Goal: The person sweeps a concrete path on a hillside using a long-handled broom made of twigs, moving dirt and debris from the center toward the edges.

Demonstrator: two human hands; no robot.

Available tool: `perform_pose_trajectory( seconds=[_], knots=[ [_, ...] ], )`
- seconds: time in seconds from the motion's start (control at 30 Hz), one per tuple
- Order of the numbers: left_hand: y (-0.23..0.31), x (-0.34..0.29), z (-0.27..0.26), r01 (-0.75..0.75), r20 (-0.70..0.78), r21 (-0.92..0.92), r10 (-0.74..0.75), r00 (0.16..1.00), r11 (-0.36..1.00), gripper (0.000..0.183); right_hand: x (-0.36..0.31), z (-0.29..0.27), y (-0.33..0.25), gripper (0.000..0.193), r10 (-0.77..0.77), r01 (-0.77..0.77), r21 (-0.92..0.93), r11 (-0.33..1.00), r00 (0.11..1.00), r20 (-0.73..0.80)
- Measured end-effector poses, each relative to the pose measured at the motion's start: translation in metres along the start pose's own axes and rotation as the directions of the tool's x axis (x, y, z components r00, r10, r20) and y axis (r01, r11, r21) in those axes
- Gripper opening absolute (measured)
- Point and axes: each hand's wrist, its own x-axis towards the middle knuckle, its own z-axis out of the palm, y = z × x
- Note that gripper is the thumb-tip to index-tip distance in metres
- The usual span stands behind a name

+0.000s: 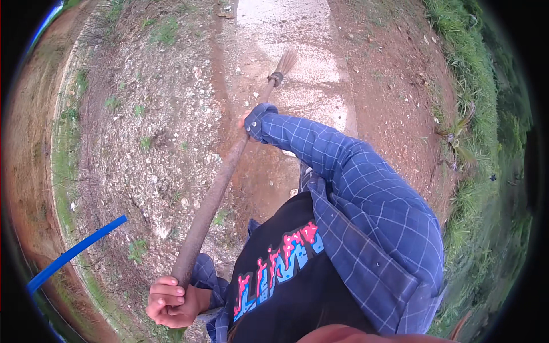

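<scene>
A long-handled broom [209,208] slants across the view, its brown handle thick near me and thinner toward the far end. Dark binding ties its stiff twig-like bristles [287,62], which lie over the pale concrete strip [280,14]; whether they press on it I cannot tell. My left hand [174,304] is closed around the near end of the handle, low at the left. Farther along, my right hand [242,121] grips the handle with the arm stretched forward. The cuff of a blue checked sleeve [320,146] hides most of its fingers.
Damp brown soil smears the concrete strip. Stony ground [154,171] with small weeds spreads on the left, and bare reddish dirt [394,103] on the right. Tall grass [472,103] borders the right side. A blue bar-like piece [80,251] juts in at the left.
</scene>
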Motion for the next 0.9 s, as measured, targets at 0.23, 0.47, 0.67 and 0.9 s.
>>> perform_pose_trajectory(
  seconds=[0.23, 0.47, 0.67, 0.9],
  knots=[
    [-0.006, -0.030, 0.021, 0.310, -0.115, 0.074, -0.301, 0.947, 0.948, 0.022, -0.018, 0.111, 0.004, 0.017, -0.056, 0.038, 0.262, 0.964, 0.997, 0.059],
    [-0.108, -0.142, 0.033, 0.826, 0.060, -0.043, -0.823, 0.564, 0.562, 0.024, -0.230, 0.083, 0.050, 0.027, 0.458, -0.347, -0.299, 0.889, 0.664, 0.591],
    [-0.046, -0.168, -0.041, 0.764, 0.080, -0.239, -0.772, 0.630, 0.599, 0.029, -0.301, 0.092, -0.006, 0.023, 0.520, -0.351, -0.384, 0.854, 0.603, 0.605],
    [0.101, -0.118, -0.157, 0.183, 0.123, -0.291, -0.153, 0.981, 0.939, 0.036, -0.183, 0.081, -0.138, 0.018, 0.056, -0.034, -0.065, 0.997, 0.919, 0.391]
  ],
)
